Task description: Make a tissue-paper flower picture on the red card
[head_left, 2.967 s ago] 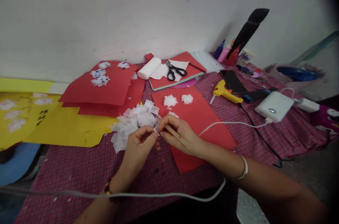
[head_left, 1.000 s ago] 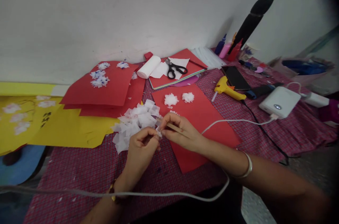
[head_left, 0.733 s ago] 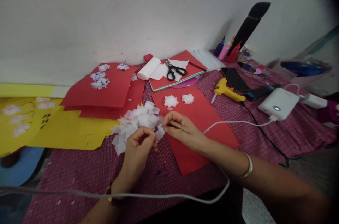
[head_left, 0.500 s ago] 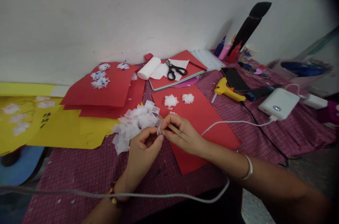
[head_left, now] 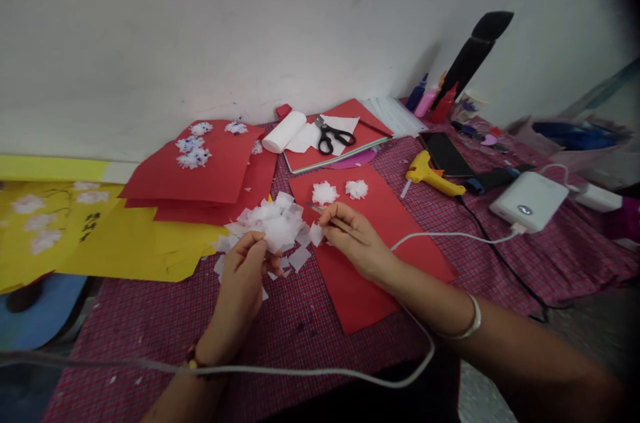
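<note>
The left hand (head_left: 243, 270), newly parted from the right hand (head_left: 355, 240), pinches tissue squares (head_left: 273, 216) by the red sheet's (head_left: 370, 263) left edge; the right fingers pinch a slim stick (head_left: 349, 230) and tissue scrap (head_left: 317, 234); both hands are occupied.

Cable (head_left: 310, 370) across front, open tablecloth (head_left: 280, 333), paper pile (head_left: 283, 224) beyond

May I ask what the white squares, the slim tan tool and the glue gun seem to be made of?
White squares: probably matte tissue paper; thin, see-through. Slim tan tool in the right hand: perhaps matte wood, by its colour; too small to tell. Glue gun: likely smooth plastic; evenly yellow, moulded casing.
</note>
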The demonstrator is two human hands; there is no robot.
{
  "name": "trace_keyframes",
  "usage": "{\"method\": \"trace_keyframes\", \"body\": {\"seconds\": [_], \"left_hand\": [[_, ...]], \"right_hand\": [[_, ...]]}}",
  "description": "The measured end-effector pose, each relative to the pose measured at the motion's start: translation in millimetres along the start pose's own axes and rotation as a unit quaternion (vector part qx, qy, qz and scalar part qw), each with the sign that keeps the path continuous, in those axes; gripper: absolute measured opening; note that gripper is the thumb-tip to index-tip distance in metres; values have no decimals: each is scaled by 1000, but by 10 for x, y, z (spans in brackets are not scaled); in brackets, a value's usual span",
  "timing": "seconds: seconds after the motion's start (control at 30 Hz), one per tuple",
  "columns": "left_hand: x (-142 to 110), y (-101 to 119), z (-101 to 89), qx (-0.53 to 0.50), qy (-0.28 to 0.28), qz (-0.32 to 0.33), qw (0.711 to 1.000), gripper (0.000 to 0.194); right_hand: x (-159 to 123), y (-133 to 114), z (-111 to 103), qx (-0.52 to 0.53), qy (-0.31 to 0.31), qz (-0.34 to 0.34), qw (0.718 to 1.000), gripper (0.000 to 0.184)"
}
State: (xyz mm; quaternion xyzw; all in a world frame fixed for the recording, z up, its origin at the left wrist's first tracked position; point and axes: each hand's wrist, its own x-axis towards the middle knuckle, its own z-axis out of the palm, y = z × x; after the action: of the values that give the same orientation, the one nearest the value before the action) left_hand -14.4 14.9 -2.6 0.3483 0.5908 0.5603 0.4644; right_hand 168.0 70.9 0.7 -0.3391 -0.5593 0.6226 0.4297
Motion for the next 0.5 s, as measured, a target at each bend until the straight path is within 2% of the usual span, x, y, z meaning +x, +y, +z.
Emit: {"method": "trace_keyframes", "body": {"seconds": [0.07,0.17,0.2,0.27,0.33,0.37,0.4,0.5], "left_hand": [[15,80,-67,-19,24,-1,1000,11],[-9,188,-146,-22,23,3,999,11],[-25,211,-160,-11,2,7,1000,12],[-55,231,-166,62,-77,27,995,18],[-68,218,-146,186,-146,59,970,24],[-64,201,-132,250,-159,78,952,25],[-51,176,-122,301,-153,98,936,24],[25,80,-139,383,-82,156,907,18]], "right_hand": [[-14,13,12,-14,-13,-21,1000,8],[-93,32,80,-77,-113,-48,989,9],[-121,39,106,-101,-140,-51,984,9],[-152,46,143,-132,-160,-57,977,11],[-137,32,139,-143,-151,-66,976,13],[-114,12,115,-149,-141,-70,976,12],[-83,-17,72,-160,-127,-74,976,11],[-3,-140,-193,-223,-71,-87,968,10]]}}
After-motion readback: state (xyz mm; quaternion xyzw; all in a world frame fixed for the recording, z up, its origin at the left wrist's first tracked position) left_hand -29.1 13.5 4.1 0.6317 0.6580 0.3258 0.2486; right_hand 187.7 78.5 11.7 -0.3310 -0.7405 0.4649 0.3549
